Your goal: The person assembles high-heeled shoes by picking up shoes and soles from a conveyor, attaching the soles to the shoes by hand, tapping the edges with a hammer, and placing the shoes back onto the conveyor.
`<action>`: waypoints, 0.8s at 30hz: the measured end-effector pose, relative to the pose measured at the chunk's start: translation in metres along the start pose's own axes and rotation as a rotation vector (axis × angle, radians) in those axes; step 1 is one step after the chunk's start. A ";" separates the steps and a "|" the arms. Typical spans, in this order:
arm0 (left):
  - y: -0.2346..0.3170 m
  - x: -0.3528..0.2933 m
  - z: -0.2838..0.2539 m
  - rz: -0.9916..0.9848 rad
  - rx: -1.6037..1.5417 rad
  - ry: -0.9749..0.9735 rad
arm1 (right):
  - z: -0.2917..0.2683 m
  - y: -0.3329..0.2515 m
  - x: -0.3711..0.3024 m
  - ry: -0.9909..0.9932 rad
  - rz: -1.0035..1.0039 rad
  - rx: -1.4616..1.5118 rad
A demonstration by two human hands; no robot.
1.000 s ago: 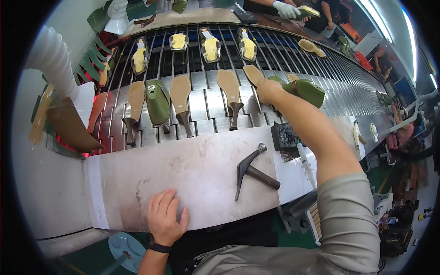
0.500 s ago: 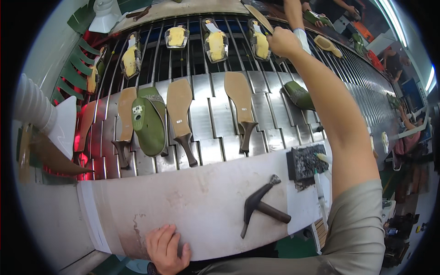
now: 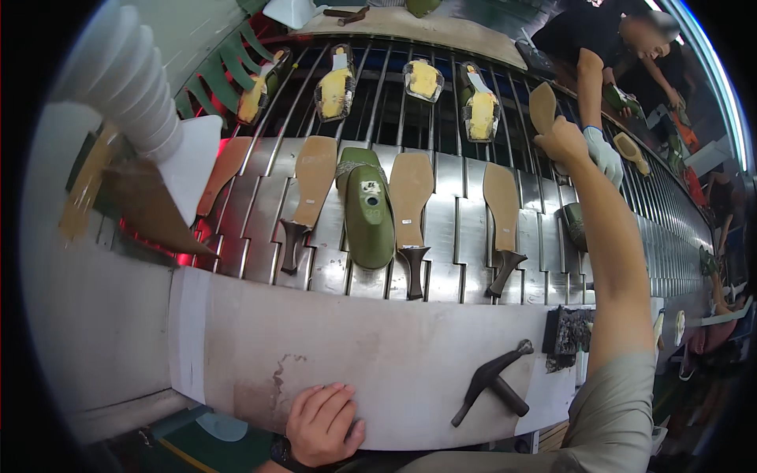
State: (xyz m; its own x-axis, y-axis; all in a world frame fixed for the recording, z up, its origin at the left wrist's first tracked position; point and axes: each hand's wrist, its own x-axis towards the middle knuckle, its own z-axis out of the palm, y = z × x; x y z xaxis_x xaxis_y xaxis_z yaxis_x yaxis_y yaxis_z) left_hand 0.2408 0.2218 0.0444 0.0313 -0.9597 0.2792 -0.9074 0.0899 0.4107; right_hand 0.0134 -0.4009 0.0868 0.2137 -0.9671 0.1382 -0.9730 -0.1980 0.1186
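Note:
My right hand (image 3: 564, 143) is reached out over the far right of the roller conveyor. Its fingers are closed round one end of a tan shoe sole (image 3: 542, 107), which points up and away. My left hand (image 3: 325, 426) lies on the near edge of the pale worktop (image 3: 347, 339), fingers stretched out and holding nothing. On the metal slats stand tan soles with brown heels (image 3: 500, 206), toes pointing away. Among them sits a green shoe last (image 3: 369, 213). Farther back on the rods lie several shoe pieces with yellow bottoms (image 3: 480, 110).
A hammer (image 3: 493, 382) and a black block (image 3: 569, 331) lie on the worktop's right side. A white ribbed hose (image 3: 130, 79) hangs at left beside green strips (image 3: 225, 75). Across the conveyor, a co-worker's gloved hand (image 3: 603, 154) is close to my right hand.
My view has swung, so the bench and conveyor appear farther right. My right hand still grips the sole, now more upright. The yellow-bottomed piece beside it no longer shows. A co-worker has come into view.

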 end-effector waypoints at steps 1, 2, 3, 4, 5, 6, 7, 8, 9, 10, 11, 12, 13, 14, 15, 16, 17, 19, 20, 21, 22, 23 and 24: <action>-0.002 0.002 0.002 0.003 -0.010 0.016 | -0.022 0.003 -0.018 -0.026 0.017 -0.016; -0.002 0.001 0.002 0.024 -0.036 0.041 | -0.043 0.006 -0.040 -0.057 0.035 -0.031; -0.002 0.000 0.001 0.047 -0.060 0.062 | -0.064 0.010 -0.064 -0.050 0.039 -0.041; -0.004 -0.002 0.002 0.048 -0.067 0.071 | -0.086 0.011 -0.088 -0.041 0.025 0.020; -0.005 -0.003 0.004 0.064 -0.090 0.112 | -0.107 0.015 -0.112 -0.034 0.016 0.078; -0.006 -0.007 0.004 0.080 -0.118 0.146 | -0.124 0.021 -0.139 0.022 -0.113 0.155; -0.007 -0.010 0.005 0.081 -0.122 0.153 | -0.147 0.016 -0.169 0.027 -0.114 0.148; -0.007 -0.012 0.007 0.080 -0.135 0.169 | -0.167 0.009 -0.205 0.000 -0.173 0.302; -0.006 -0.014 0.006 0.081 -0.148 0.179 | -0.179 0.001 -0.242 -0.030 -0.226 0.457; 0.000 -0.014 0.001 0.092 -0.156 0.179 | -0.187 -0.003 -0.278 -0.129 -0.172 0.701; 0.010 -0.011 -0.002 0.155 -0.117 0.279 | -0.194 -0.009 -0.317 -0.223 -0.114 0.943; 0.018 -0.009 -0.003 0.208 -0.069 0.375 | -0.194 -0.028 -0.360 -0.298 -0.074 1.181; 0.024 -0.006 -0.003 0.212 -0.069 0.370 | -0.191 -0.051 -0.403 -0.375 -0.031 1.422; 0.031 -0.004 -0.002 0.273 0.024 0.505 | -0.181 -0.065 -0.440 -0.500 0.014 1.541; 0.033 -0.003 -0.001 0.332 0.122 0.641 | -0.161 -0.070 -0.468 -0.618 -0.001 1.447; 0.030 -0.004 -0.003 0.305 0.239 0.611 | -0.142 -0.087 -0.505 -0.657 0.019 1.533; 0.019 -0.007 -0.004 0.323 0.229 0.611 | -0.127 -0.108 -0.532 -0.698 0.036 1.622; -0.016 -0.017 -0.010 0.341 0.051 0.591 | -0.115 -0.138 -0.549 -0.891 0.305 1.979; -0.026 -0.017 -0.013 0.318 -0.024 0.582 | -0.100 -0.149 -0.551 -0.853 0.325 2.063; -0.034 -0.016 -0.016 0.282 -0.094 0.577 | -0.086 -0.159 -0.547 -0.826 0.338 2.139; -0.032 -0.010 -0.022 0.219 -0.238 0.575 | -0.080 -0.167 -0.542 -0.753 0.377 2.272; -0.028 -0.011 -0.033 0.109 -0.232 0.457 | -0.077 -0.171 -0.535 -0.643 0.429 2.248; -0.032 -0.015 -0.030 0.143 -0.148 0.466 | -0.074 -0.171 -0.527 -0.600 0.389 2.167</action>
State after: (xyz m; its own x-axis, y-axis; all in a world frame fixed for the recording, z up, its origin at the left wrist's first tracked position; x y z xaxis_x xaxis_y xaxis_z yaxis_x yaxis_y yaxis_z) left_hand 0.2821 0.2410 0.0526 0.1251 -0.7175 0.6853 -0.8479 0.2813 0.4493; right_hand 0.0732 0.1546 0.0661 0.4142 -0.8284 -0.3770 0.3515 0.5277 -0.7733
